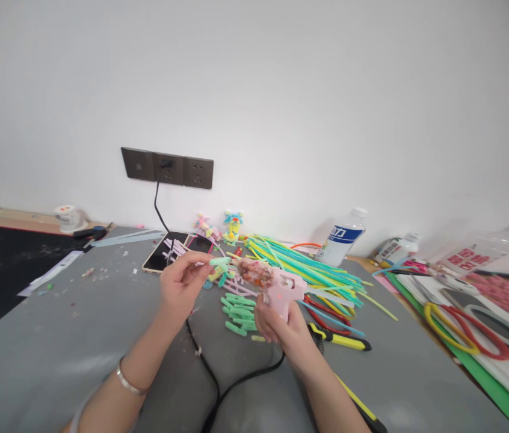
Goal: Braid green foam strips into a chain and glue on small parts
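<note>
My right hand (284, 328) is wrapped round the grip of a pink hot glue gun (286, 287), whose front end is crusted with brownish residue and points left. Between thumb and fingertips my left hand (181, 285) pinches a short green fuzzy piece (219, 261), close to the gun's nozzle. I cannot tell whether the two touch. Below the gun lies a group of short green fuzzy pieces (239, 313), partly behind my right hand. Just past the fingertips, pale purple and yellow-green pieces lie on the grey table (114, 325).
Long green and yellow pipe cleaners (317, 270) are heaped behind the gun. A bottle (341, 237) and two small figures (233, 227) stand near the wall. A black cable (207, 367) crosses the table. Scissors (453, 328) lie right, a yellow-black cutter (342, 340) nearer. A phone (162, 252) lies left.
</note>
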`<action>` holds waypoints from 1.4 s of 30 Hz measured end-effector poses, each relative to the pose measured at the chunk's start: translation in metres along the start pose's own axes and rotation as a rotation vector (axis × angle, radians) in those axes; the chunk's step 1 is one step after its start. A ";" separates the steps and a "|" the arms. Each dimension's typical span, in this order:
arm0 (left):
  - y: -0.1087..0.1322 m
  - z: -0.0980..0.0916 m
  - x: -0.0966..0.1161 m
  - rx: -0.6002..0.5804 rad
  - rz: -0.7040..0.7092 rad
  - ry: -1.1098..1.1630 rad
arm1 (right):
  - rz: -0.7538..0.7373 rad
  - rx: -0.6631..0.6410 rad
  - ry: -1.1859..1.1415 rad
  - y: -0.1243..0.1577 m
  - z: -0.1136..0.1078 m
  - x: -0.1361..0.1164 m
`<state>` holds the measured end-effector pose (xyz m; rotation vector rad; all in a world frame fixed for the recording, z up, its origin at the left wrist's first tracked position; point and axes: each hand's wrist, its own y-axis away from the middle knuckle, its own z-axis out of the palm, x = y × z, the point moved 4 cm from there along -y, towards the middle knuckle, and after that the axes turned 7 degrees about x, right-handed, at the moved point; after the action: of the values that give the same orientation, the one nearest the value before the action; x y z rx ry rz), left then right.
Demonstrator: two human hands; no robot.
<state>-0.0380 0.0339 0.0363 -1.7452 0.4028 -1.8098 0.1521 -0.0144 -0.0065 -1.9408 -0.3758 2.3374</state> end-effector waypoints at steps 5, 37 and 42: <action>0.001 0.003 -0.002 -0.069 0.011 0.012 | 0.011 -0.017 0.001 0.001 0.001 0.000; -0.003 0.000 -0.006 0.026 -0.126 0.080 | -0.098 0.182 -0.077 -0.001 -0.005 -0.010; -0.005 0.004 -0.013 -0.046 -0.207 0.096 | -0.179 0.255 -0.189 -0.007 -0.001 -0.030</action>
<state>-0.0352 0.0461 0.0291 -1.7921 0.3144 -2.0503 0.1583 -0.0136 0.0237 -1.5161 -0.2380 2.3276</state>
